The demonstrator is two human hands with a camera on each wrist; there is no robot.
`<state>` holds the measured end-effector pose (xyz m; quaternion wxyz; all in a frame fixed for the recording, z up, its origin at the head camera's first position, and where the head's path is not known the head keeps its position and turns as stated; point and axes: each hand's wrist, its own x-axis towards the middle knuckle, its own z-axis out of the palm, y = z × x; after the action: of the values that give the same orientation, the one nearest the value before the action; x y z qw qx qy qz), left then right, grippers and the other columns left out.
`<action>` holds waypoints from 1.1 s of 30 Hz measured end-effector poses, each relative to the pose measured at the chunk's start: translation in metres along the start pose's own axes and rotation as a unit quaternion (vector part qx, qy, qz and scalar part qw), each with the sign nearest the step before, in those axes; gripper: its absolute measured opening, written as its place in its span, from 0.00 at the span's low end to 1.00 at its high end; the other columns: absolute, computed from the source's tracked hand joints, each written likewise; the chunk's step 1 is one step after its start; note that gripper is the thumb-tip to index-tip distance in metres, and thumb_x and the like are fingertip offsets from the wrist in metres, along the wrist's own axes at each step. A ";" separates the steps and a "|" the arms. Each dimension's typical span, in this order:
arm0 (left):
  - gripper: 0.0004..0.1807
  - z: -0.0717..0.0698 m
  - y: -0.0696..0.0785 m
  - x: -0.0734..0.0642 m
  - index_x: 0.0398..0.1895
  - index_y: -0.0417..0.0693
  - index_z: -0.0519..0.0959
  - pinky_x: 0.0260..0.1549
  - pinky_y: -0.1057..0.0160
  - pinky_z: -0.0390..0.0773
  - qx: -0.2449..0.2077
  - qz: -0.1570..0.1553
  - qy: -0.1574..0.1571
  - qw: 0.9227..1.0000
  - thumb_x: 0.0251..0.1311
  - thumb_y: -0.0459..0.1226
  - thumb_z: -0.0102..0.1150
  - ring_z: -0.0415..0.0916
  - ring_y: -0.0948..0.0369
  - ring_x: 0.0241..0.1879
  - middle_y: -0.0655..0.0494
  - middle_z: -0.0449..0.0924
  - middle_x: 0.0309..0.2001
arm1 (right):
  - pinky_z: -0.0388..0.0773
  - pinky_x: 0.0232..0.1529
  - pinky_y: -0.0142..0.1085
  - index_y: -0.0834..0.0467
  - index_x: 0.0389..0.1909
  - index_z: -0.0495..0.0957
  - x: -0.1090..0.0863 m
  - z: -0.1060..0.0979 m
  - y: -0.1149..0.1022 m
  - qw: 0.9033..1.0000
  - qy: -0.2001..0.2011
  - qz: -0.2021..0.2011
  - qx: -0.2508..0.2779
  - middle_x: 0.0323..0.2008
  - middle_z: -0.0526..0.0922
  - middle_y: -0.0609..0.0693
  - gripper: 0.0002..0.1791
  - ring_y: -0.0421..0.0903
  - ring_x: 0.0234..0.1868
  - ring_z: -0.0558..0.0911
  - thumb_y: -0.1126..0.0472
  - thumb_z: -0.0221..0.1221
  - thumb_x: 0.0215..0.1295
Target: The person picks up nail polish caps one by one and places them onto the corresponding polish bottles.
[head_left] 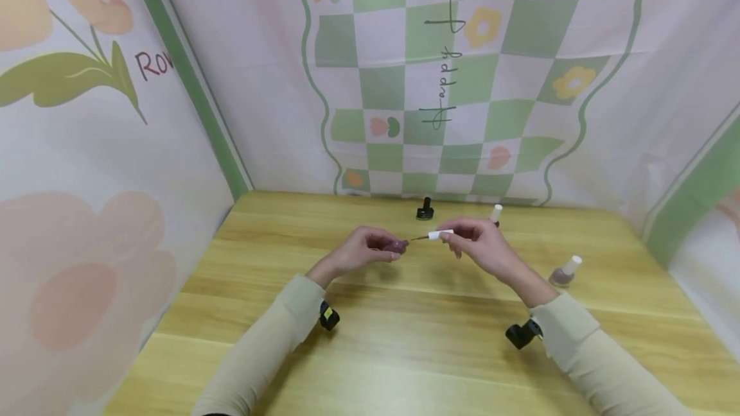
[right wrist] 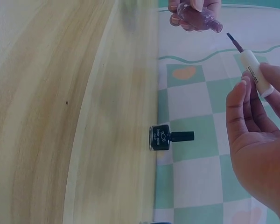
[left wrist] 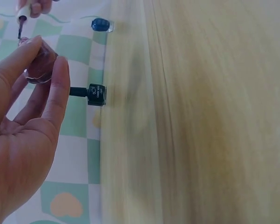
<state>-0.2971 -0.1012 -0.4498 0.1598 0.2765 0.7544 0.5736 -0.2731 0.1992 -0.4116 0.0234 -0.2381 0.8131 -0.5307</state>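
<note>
Tilted toward the right, an uncapped nail polish bottle (head_left: 396, 247) of mauve glass is pinched between the thumb and fingers of my left hand (head_left: 361, 250). My right hand (head_left: 476, 244) pinches the white brush cap (right wrist: 256, 72), its thin brush (right wrist: 234, 42) pointing at the bottle's neck. A small gap separates the brush tip from the bottle mouth in the right wrist view. Both hands are raised above the wooden table (head_left: 399, 339). In the left wrist view, the mauve bottle (left wrist: 43, 63) is partly covered by the fingers.
At the table's back edge stands a black nail polish bottle (head_left: 424, 211). A white-capped, dark bottle (head_left: 496, 214) is partly hidden behind the right hand. Farther right is a mauve bottle (head_left: 563, 275) with a white cap. A checkered cloth (head_left: 416, 95) hangs behind the table.
</note>
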 end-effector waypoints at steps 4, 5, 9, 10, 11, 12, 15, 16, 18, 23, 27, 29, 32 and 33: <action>0.13 0.000 0.000 0.000 0.52 0.45 0.85 0.50 0.59 0.84 -0.003 0.001 -0.003 1.000 0.65 0.34 0.68 0.84 0.57 0.47 0.54 0.88 0.48 | 0.77 0.29 0.35 0.58 0.52 0.84 0.000 0.001 -0.002 1.000 -0.001 0.013 -0.008 0.32 0.83 0.55 0.12 0.52 0.29 0.81 0.57 0.62 0.74; 0.13 0.000 0.000 0.000 0.52 0.44 0.85 0.50 0.59 0.84 -0.005 0.002 -0.004 1.000 0.65 0.33 0.68 0.85 0.57 0.47 0.54 0.88 0.48 | 0.77 0.29 0.35 0.58 0.52 0.84 0.000 0.001 -0.002 1.000 -0.002 0.015 -0.008 0.32 0.83 0.55 0.12 0.52 0.30 0.81 0.56 0.62 0.74; 0.13 0.000 0.000 0.000 0.52 0.44 0.85 0.51 0.59 0.84 -0.008 0.006 -0.009 1.000 0.66 0.33 0.67 0.85 0.57 0.48 0.54 0.88 0.48 | 0.78 0.29 0.38 0.57 0.51 0.84 0.000 0.003 -0.002 1.000 -0.005 0.019 -0.012 0.33 0.83 0.55 0.12 0.53 0.30 0.81 0.55 0.62 0.74; 0.13 0.000 0.000 0.000 0.52 0.44 0.85 0.51 0.59 0.84 -0.008 0.007 -0.010 1.000 0.66 0.34 0.67 0.85 0.57 0.48 0.54 0.88 0.48 | 0.79 0.29 0.38 0.57 0.51 0.84 0.000 0.003 -0.002 1.000 -0.004 0.019 -0.013 0.33 0.83 0.55 0.12 0.53 0.30 0.81 0.55 0.62 0.74; 0.13 0.000 0.000 0.000 0.52 0.45 0.85 0.51 0.59 0.84 -0.008 0.007 -0.010 1.000 0.66 0.34 0.68 0.84 0.57 0.48 0.54 0.88 0.49 | 0.79 0.29 0.39 0.57 0.51 0.84 0.000 0.003 -0.002 1.000 -0.005 0.019 -0.013 0.32 0.83 0.55 0.12 0.53 0.30 0.81 0.55 0.62 0.74; 0.13 0.000 0.001 0.000 0.52 0.45 0.85 0.51 0.59 0.84 -0.006 0.008 -0.010 1.000 0.66 0.34 0.68 0.84 0.57 0.48 0.54 0.88 0.49 | 0.79 0.29 0.39 0.56 0.51 0.84 0.000 0.004 -0.002 1.000 -0.005 0.019 -0.014 0.32 0.83 0.55 0.12 0.53 0.30 0.81 0.55 0.62 0.74; 0.13 0.000 0.001 0.000 0.52 0.46 0.86 0.51 0.59 0.84 -0.003 0.009 -0.012 1.000 0.66 0.34 0.68 0.84 0.57 0.48 0.55 0.88 0.49 | 0.78 0.29 0.39 0.56 0.51 0.84 0.000 0.004 -0.002 1.000 -0.007 0.019 -0.015 0.32 0.83 0.55 0.12 0.52 0.29 0.81 0.55 0.62 0.74; 0.13 0.000 0.002 0.000 0.52 0.45 0.86 0.51 0.60 0.84 -0.003 0.009 -0.012 1.000 0.66 0.34 0.68 0.85 0.57 0.48 0.55 0.88 0.49 | 0.78 0.28 0.38 0.57 0.51 0.84 0.000 0.005 -0.002 1.000 -0.007 0.018 -0.015 0.31 0.83 0.55 0.12 0.52 0.29 0.80 0.55 0.62 0.74; 0.13 0.000 0.002 -0.001 0.52 0.45 0.86 0.51 0.59 0.84 0.000 0.008 -0.014 1.000 0.66 0.34 0.68 0.85 0.57 0.48 0.55 0.88 0.49 | 0.77 0.28 0.38 0.57 0.51 0.84 0.000 0.005 -0.002 1.000 -0.009 0.017 -0.015 0.31 0.83 0.56 0.12 0.52 0.28 0.80 0.55 0.62 0.74; 0.13 0.001 0.003 -0.001 0.52 0.45 0.86 0.50 0.60 0.84 0.003 0.006 -0.015 1.000 0.65 0.34 0.68 0.85 0.58 0.47 0.55 0.88 0.48 | 0.77 0.26 0.37 0.56 0.50 0.85 0.000 0.007 -0.003 1.000 -0.012 0.018 -0.017 0.31 0.83 0.56 0.11 0.51 0.27 0.80 0.55 0.62 0.74; 0.13 0.002 0.003 -0.001 0.52 0.45 0.86 0.49 0.60 0.84 0.009 0.006 -0.015 1.000 0.65 0.34 0.69 0.85 0.58 0.47 0.55 0.88 0.48 | 0.78 0.27 0.35 0.55 0.50 0.85 -0.001 0.009 -0.005 0.999 -0.015 0.022 -0.018 0.33 0.83 0.56 0.11 0.51 0.28 0.80 0.55 0.62 0.74; 0.13 0.002 0.003 -0.001 0.51 0.46 0.86 0.49 0.60 0.84 0.017 0.006 -0.012 1.000 0.65 0.35 0.69 0.84 0.58 0.46 0.56 0.88 0.47 | 0.79 0.27 0.36 0.55 0.50 0.85 -0.001 0.010 -0.006 0.999 -0.016 0.023 -0.020 0.33 0.83 0.57 0.11 0.52 0.28 0.80 0.55 0.62 0.74; 0.12 0.003 0.002 -0.001 0.51 0.48 0.87 0.48 0.61 0.84 0.027 0.006 -0.010 1.000 0.64 0.36 0.70 0.84 0.59 0.45 0.57 0.88 0.46 | 0.79 0.27 0.36 0.55 0.50 0.85 -0.001 0.011 -0.006 0.999 -0.019 0.023 -0.024 0.33 0.83 0.57 0.11 0.53 0.28 0.79 0.56 0.62 0.74; 0.12 0.003 0.002 -0.001 0.50 0.48 0.87 0.48 0.61 0.84 0.027 0.006 -0.009 1.000 0.64 0.36 0.70 0.84 0.59 0.45 0.57 0.88 0.46 | 0.79 0.27 0.37 0.55 0.50 0.85 -0.001 0.011 -0.006 0.999 -0.019 0.023 -0.026 0.33 0.82 0.57 0.11 0.54 0.28 0.79 0.56 0.62 0.74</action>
<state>-0.2942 -0.0990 -0.4485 0.1557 0.2902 0.7667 0.5511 -0.2671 0.1879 -0.4115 0.0454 -0.2299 0.8311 -0.5043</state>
